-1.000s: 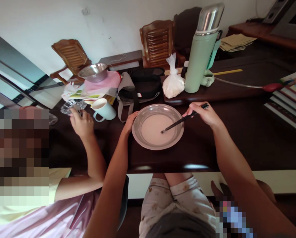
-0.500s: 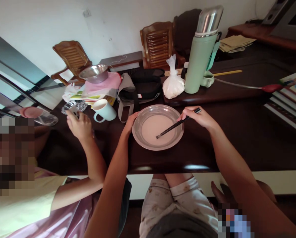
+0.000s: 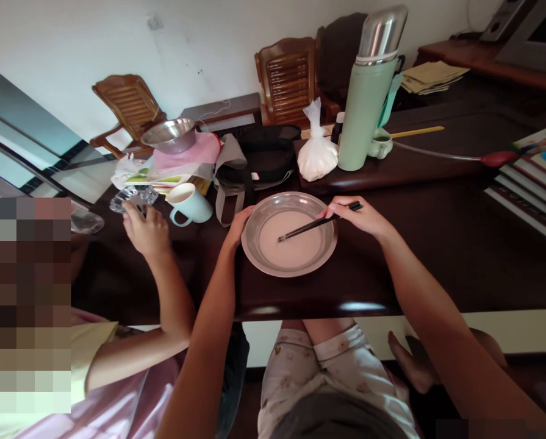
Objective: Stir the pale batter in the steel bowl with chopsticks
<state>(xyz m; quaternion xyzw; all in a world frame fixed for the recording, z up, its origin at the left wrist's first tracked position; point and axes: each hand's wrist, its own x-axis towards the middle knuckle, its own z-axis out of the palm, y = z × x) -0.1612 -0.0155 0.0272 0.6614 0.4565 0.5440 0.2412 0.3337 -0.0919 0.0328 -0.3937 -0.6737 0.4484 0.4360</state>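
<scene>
A round metal bowl (image 3: pixel 253 259) stands on the dark table in front of me, with a pale, milky liquid (image 3: pixel 284 253) inside. My left hand (image 3: pixel 240 227) grips the bowl by its left rim; part of the fingers is hidden behind the edge. Closed around a pair of black chopsticks (image 3: pixel 304 228), my right hand (image 3: pixel 357 214) is over the bowl's right rim. The chopstick tips point left and down, at the liquid near the bowl's middle.
Behind the bowl are a tied bag of white powder (image 3: pixel 317 160), a green thermos (image 3: pixel 362 116) and a black-grey bag (image 3: pixel 268 160). A white mug (image 3: pixel 191 204) stands left, near another person's hand (image 3: pixel 147 231). Books (image 3: pixel 529 195) are stacked at right.
My right hand and the chopsticks have shifted left, and the tips have moved left and slightly away from me over the liquid. My left hand stays at the rim.
</scene>
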